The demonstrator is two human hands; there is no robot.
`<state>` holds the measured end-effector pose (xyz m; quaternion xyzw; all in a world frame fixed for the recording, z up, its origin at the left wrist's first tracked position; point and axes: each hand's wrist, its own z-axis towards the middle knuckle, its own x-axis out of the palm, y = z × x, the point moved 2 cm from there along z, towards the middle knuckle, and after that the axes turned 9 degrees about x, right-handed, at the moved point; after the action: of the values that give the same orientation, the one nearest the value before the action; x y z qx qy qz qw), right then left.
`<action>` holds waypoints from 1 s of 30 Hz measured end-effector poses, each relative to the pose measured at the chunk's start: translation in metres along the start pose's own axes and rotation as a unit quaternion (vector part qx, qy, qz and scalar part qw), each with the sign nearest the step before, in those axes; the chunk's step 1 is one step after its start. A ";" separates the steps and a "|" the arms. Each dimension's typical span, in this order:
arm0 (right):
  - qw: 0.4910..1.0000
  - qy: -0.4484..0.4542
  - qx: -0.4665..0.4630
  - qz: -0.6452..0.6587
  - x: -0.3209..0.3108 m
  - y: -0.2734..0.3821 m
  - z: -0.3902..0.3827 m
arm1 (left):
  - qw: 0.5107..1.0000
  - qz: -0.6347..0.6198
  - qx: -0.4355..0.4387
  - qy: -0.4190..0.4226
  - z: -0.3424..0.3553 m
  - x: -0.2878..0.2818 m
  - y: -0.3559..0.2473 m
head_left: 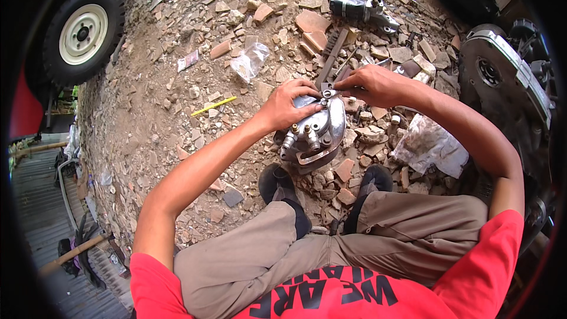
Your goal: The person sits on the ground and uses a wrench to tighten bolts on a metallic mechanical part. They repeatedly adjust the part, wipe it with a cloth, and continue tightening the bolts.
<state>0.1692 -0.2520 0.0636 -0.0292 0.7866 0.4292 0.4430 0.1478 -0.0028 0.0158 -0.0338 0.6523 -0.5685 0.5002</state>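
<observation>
Metal housing (329, 129) sits on rubble-strewn ground (159, 103), long axis roughly one to seven o'clock. The left hand (287, 105), nearer, grips its top from ten; the right hand's (375, 87) fingers bunch at two, hold unclear.

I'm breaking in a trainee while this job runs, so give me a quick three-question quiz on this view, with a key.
1. True or false: the left hand is well away from the metal housing.
2. The right hand is closest to which part of the housing? A: near end. B: middle. C: far end.
3. Fill in: the thin strip lying left of the housing is ___ in colour.

Key: 1. False; it touches the housing. 2. C. 3. Yellow.
</observation>
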 end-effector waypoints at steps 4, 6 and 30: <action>0.997 0.068 -0.023 0.004 0.011 -0.010 0.008 | 0.998 0.021 -0.049 -0.019 -0.003 0.002 0.003; 0.997 0.065 -0.047 0.001 0.016 -0.016 0.016 | 0.995 0.002 -0.096 -0.013 -0.003 0.002 0.005; 0.998 0.066 0.012 0.019 0.010 -0.012 -0.002 | 0.983 -0.015 -0.166 0.076 0.008 0.003 0.003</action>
<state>0.1669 -0.2577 0.0490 -0.0377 0.8195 0.4252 0.3823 0.1538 -0.0094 0.0130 -0.0822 0.7733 -0.4606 0.4279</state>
